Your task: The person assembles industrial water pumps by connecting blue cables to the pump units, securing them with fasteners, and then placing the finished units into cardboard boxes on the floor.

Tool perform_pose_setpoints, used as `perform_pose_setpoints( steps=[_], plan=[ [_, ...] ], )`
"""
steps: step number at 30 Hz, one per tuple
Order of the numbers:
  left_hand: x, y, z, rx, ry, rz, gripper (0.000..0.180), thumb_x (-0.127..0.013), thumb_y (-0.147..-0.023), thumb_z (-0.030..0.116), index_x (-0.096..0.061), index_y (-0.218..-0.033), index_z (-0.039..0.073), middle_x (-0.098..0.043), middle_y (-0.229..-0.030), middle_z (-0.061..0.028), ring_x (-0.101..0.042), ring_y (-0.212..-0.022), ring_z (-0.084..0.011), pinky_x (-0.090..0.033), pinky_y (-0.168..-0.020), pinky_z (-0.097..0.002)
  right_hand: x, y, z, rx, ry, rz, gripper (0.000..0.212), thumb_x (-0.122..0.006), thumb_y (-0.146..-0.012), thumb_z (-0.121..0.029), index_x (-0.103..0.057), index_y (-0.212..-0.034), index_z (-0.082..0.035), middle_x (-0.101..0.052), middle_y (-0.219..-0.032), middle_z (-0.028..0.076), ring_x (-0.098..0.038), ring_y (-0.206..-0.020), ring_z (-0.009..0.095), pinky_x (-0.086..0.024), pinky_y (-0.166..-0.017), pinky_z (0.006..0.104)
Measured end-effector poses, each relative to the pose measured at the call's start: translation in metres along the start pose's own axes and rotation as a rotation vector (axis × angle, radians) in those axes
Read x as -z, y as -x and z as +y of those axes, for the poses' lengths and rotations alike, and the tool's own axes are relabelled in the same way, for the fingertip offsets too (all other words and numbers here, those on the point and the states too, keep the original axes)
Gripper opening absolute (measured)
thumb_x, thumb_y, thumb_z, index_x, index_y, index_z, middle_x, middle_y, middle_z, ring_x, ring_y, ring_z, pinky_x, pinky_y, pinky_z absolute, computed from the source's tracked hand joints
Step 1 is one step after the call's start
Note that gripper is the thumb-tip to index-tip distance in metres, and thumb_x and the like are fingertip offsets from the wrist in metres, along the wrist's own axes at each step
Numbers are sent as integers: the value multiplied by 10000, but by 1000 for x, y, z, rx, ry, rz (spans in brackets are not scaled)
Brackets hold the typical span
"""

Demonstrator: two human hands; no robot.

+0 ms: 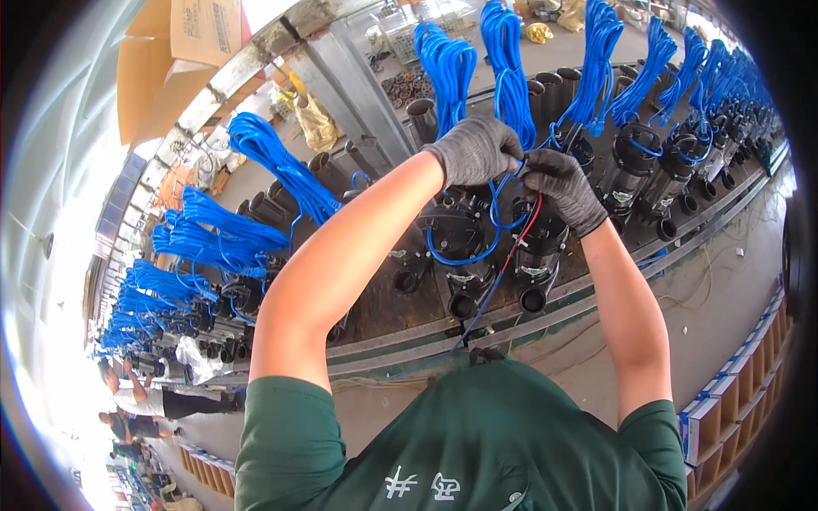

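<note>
Both my hands wear grey knit gloves and meet above two black pumps. My left hand [479, 152] is closed, pinching a blue cable [496, 204] that loops down to the nearer-left pump [460, 232]. Close against it, my right hand [564, 189] is closed too, with a thin red wire [527, 226] running down from its fingertips. Below the right hand stands a second pump [539, 253]. A thin blue lead [486, 305] hangs past the bench's front edge. The exact contact between the fingertips is too small to make out.
Rows of pumps with coiled blue cables [447, 77] line the bench [375, 313] on both sides. Behind stands a grey metal post [354, 85]. A cardboard box [183, 51] is at the upper left. Open cartons [724, 409] stand at the right; people [158, 400] are far left.
</note>
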State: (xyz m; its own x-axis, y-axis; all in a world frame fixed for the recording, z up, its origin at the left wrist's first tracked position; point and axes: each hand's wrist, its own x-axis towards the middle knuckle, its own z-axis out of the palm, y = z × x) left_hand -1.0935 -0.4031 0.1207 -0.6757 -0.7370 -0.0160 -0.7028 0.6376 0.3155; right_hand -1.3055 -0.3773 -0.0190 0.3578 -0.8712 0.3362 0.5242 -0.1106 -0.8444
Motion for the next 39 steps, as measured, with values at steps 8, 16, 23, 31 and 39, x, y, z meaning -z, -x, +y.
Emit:
perform_pose_setpoints(
  steps=[8, 16, 23, 31, 39],
  plan=[
    [-32, 37, 21, -198, -464, 460, 310, -693, -913, 313, -709, -1194, 183, -654, -1182, -90, -618, -1118, -334, -452, -1021, -507, 17, -6, 19, -29, 235, 124, 387, -660, -974, -67, -667, -1360, -52, -698, -956, -5, -583, -746, 53, -472, -660, 204],
    [-239, 215, -40, -37, -2, 788, 314, -782, -769, 101, -680, -1062, 154, -632, -1190, -63, -609, -1110, -337, -462, -931, -512, -34, -13, 16, 8, 498, 166, 339, -784, -957, -200, -676, -1246, -60, -640, -980, -33, -567, -894, 70, -484, -809, 246],
    [-312, 273, -136, 596, -128, 424, 335, -756, -826, 213, -724, -1158, 183, -638, -1278, -78, -578, -1214, -375, -456, -1013, -534, -22, -17, 37, 8, 604, 350, 251, -789, -962, -238, -676, -1111, -70, -596, -897, -56, -504, -810, 56, -450, -744, 242],
    [-302, 246, -182, 623, -4, 326, 343, -753, -792, 221, -763, -1132, 182, -666, -1267, -101, -589, -1210, -395, -540, -964, -526, -1, -16, 61, 222, 992, 532, 249, -685, -1031, -283, -672, -1108, -47, -711, -935, 57, -627, -791, 180, -519, -749, 353],
    [-278, 252, -211, 583, 44, 149, 342, -778, -736, 249, -768, -1073, 186, -660, -1248, -116, -613, -1163, -391, -536, -975, -504, -54, -17, 62, 186, 2160, 343, 437, -515, -1041, -485, -596, -1015, -56, -700, -920, 207, -686, -846, 430, -535, -727, 562]
  ],
)
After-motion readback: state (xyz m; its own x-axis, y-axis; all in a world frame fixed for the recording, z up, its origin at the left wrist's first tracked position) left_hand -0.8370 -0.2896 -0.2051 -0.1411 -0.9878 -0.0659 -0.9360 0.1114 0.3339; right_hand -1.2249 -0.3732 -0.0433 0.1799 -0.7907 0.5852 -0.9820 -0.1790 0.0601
